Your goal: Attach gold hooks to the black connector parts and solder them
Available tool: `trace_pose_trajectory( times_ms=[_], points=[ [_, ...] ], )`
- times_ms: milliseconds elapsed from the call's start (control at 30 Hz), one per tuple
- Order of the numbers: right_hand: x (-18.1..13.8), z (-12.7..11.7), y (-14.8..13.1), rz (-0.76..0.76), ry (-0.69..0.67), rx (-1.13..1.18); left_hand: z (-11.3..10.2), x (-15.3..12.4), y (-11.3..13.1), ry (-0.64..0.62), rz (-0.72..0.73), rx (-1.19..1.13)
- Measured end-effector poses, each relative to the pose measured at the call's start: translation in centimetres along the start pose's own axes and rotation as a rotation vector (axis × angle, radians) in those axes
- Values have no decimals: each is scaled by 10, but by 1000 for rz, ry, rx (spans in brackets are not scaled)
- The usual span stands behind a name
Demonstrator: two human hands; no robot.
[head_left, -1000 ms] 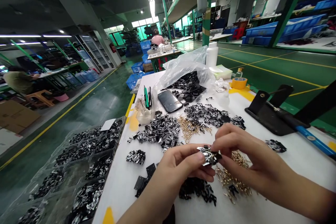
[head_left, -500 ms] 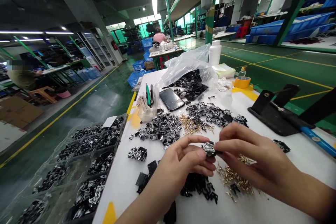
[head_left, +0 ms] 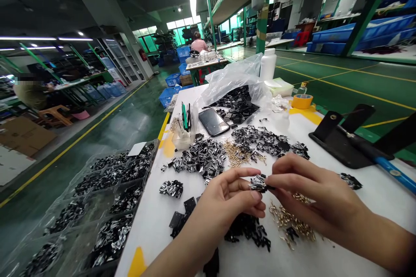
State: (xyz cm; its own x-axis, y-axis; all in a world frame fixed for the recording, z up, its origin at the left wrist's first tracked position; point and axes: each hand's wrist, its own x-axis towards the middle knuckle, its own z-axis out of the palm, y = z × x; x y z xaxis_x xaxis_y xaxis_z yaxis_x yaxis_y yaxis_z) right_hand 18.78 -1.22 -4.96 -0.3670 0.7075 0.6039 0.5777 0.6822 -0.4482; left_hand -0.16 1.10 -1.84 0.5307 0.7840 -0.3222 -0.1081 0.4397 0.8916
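Between the fingers of my left hand is a small black and silver metal part, held above the white table. My right hand pinches at the right end of this part, and the exact contact is hidden by the fingertips. Under my left hand lies a pile of small black pieces. Gold-coloured metal pins are heaped below my right hand. Beyond the hands are more gold pins, flanked by piles of black and silver parts.
A phone, a holder with green-handled tools and a plastic bag of black pieces stand farther back. A blue-handled tool rests at the right. Compartmented trays of parts sit at the left. Two people sit far off.
My left thumb has shifted slightly on the small part, and more of its silver side shows. Both hands stay in nearly the same place; the whole view has moved a little.
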Motion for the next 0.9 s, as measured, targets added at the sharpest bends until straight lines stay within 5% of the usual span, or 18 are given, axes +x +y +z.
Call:
trace_pose_trajectory(
  times_ms=[900],
  points=[
    [2,1,-4,-27,-17,95,1,-1,1,54,48,134]
  ],
)
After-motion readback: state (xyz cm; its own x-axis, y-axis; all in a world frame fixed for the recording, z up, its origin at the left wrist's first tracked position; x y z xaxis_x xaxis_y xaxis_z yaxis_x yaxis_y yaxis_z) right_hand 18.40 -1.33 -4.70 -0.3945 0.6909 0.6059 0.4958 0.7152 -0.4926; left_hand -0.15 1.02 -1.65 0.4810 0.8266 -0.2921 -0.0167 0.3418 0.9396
